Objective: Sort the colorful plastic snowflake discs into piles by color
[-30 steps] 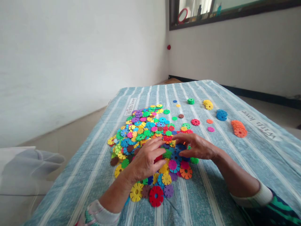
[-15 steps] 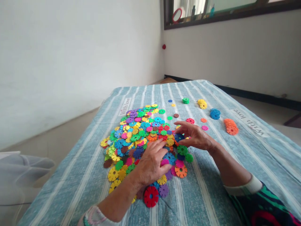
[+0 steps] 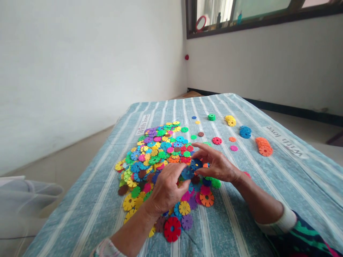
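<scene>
A big heap of coloured plastic snowflake discs (image 3: 155,153) lies on a blue striped cloth (image 3: 241,200). My left hand (image 3: 166,189) hovers over the near side of the heap and pinches a blue disc (image 3: 187,173) between thumb and fingers. My right hand (image 3: 217,165) is just to its right, fingers curled round another blue disc (image 3: 196,164). The two blue discs are close together, almost touching. A large red disc (image 3: 172,229) and an orange disc (image 3: 207,198) lie nearest to me.
Small sorted piles lie further back on the cloth: green (image 3: 211,117), yellow (image 3: 230,120), blue (image 3: 245,131) and orange (image 3: 264,147). Single red (image 3: 217,140) and pink (image 3: 233,148) discs lie between. White walls and a window sill stand behind; a grey cloth (image 3: 24,192) is at left.
Both hands have lifted off the heap. The left now pinches a blue disc, and the right has brought its blue disc back toward the left hand.
</scene>
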A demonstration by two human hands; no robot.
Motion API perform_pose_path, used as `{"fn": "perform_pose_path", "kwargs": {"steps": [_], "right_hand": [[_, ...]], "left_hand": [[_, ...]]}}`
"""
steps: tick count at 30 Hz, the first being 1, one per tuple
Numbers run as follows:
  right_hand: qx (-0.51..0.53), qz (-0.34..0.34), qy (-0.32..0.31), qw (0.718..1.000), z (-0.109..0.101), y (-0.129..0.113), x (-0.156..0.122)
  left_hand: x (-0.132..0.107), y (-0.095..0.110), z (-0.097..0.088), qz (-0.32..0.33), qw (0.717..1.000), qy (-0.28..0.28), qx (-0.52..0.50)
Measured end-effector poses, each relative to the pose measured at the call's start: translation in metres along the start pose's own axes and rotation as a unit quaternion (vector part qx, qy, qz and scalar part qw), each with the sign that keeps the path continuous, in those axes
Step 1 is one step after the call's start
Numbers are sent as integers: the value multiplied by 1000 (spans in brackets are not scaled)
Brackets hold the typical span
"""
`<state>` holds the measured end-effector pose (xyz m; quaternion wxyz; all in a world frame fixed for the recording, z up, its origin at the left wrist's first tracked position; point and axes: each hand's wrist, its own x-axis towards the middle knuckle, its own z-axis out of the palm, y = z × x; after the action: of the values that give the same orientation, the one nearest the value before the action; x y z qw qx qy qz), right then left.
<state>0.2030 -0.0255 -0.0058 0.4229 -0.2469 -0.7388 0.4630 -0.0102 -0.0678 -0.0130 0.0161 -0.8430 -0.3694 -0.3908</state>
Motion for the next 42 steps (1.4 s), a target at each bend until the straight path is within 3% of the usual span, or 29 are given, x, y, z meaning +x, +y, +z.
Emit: {"fn": "perform_pose_path", "kwargs": {"steps": [3,5,7,9,12,14,19,26,34,42], "right_hand": [[-12,-6,7,1000,9,0,-1],[-29,-13,11,999,16,-1,-1],[-58,-29,22,998,24,-1,-2],[-87,-52,38,994,29,-1,-2],[-97,-63,49,992,33,-2,-2],[-91,-51,45,994,33,-2,-2],[-79,-43,48,995,36,-1,-1],[-124,-92,45,987,40,1,-1],[-316,-171,64,931,42,5,-4],[-355,-202,66,910,47,4,-2]], "left_hand": [[1,5,-1,-57,997,4,-42],[2,10,-2,-141,984,-11,-105],[3,13,-3,-244,950,-32,-192],[6,14,-4,-325,898,-46,-292],[8,12,-6,-379,831,-41,-404],[9,11,-8,-390,811,-35,-434],[9,11,-11,-398,806,-8,-438],[10,10,-9,-408,793,-13,-453],[8,9,-6,-390,817,10,-425],[7,7,-4,-359,830,6,-428]]}}
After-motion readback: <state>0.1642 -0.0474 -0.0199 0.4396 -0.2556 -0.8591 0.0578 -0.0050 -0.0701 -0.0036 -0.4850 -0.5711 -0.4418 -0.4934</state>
